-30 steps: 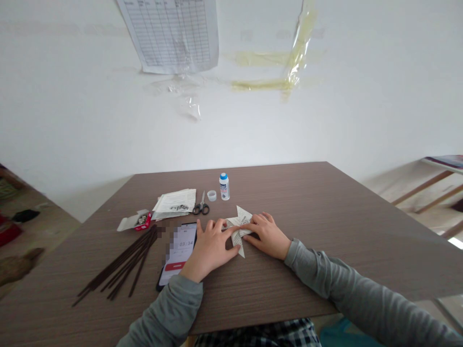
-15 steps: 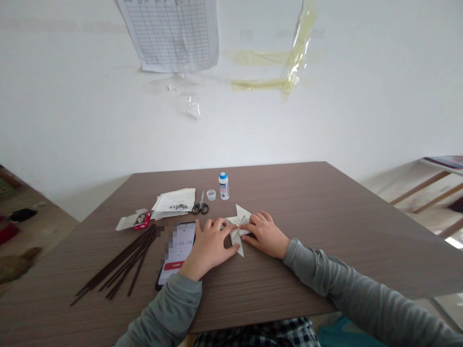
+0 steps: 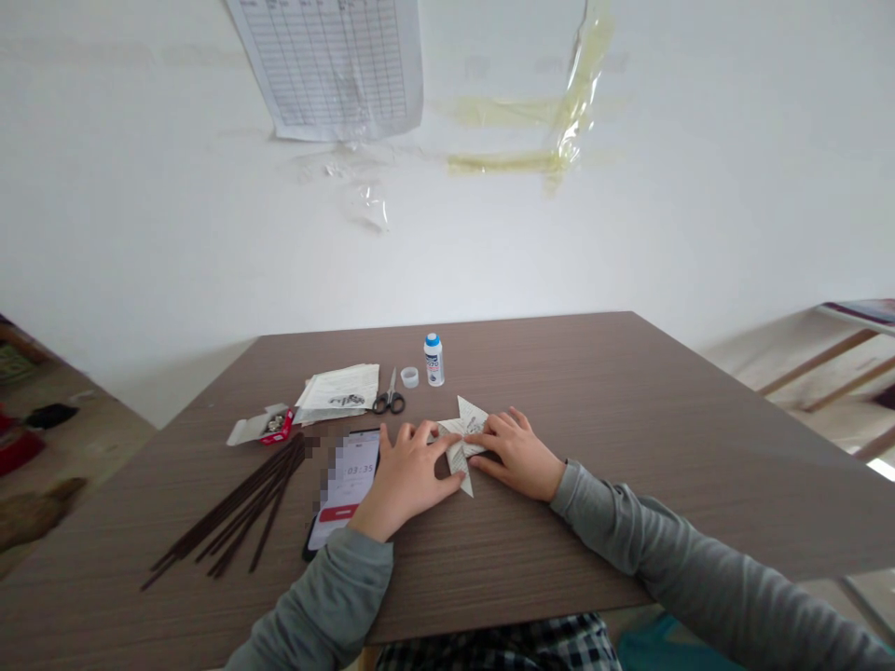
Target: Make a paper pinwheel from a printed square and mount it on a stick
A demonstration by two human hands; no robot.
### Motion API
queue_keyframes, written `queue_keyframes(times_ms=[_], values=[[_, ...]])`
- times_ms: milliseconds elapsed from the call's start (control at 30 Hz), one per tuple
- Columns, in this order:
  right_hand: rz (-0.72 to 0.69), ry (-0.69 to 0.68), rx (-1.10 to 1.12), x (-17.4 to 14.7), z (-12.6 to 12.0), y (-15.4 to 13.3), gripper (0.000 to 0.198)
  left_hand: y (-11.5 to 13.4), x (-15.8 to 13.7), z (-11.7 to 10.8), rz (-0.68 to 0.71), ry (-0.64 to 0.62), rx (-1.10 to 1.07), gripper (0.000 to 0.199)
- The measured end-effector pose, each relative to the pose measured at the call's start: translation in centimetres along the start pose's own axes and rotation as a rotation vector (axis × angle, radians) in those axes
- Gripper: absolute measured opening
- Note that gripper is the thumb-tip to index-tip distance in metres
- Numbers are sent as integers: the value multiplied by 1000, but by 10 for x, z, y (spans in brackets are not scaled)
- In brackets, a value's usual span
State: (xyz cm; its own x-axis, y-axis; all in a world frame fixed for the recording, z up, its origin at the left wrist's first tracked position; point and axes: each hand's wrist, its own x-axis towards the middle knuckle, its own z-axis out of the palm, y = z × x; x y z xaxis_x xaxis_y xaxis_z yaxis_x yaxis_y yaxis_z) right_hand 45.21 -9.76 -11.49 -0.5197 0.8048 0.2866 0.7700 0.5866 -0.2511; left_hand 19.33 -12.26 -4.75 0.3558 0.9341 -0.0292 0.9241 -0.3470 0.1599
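Head camera, and straight to the near half of the table [image 3: 559, 550]: one folded paper star [image 3: 459, 457], printed, on the wood, right between two sets of fingers. To the right of the left hand [image 3: 411, 477], to the left of the right hand [image 3: 523, 458], touched by both, so neither nearer. No clear long axis on so even a shape; longest visible spread from the top point, away from the body, to the bottom point, toward it. Both index fingertips close together at the centre!

Spread wide on the left, with index and thumb well parted, index at the centre, thumb at the lower blade, resting rather than gripping. Tighter on the right, with index and thumb on the paper and a small gap between, other fingers bent; pinched or merely pressed, impossible to tell.

On to the count. Paper stars, one; hands on it, two. One bottle [image 3: 434, 365], upright, blue-topped. One small translucent cap [image 3: 409, 377], just left of that. One pair of scissors [image 3: 390, 402], points away from the body. One stack of sheets [image 3: 339, 391], too layered to number. One red box [image 3: 281, 427], flap open, small shiny pieces inside, uncountable. Several dark sticks [image 3: 241, 495], overlapping. One phone [image 3: 351, 489], beside the left hand, timer showing.
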Motion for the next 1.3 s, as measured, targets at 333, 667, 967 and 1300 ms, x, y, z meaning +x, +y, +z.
queue_keyframes(times_ms=[333, 667, 967, 1300], values=[[-23, -14, 4, 0, -2, 2, 35, 2, 0, -4, -4, -39, 10, 62], [4, -54, 0, 2, -3, 0, 36, 4, 0, -2, -12, -20, 14, 61], [-1, -52, 15, 1, -1, 4, 35, 1, -2, -1, -20, 10, -15, 68], [5, -41, 45, 1, -3, 2, 34, 3, -1, 10, 12, 99, -44, 49]])
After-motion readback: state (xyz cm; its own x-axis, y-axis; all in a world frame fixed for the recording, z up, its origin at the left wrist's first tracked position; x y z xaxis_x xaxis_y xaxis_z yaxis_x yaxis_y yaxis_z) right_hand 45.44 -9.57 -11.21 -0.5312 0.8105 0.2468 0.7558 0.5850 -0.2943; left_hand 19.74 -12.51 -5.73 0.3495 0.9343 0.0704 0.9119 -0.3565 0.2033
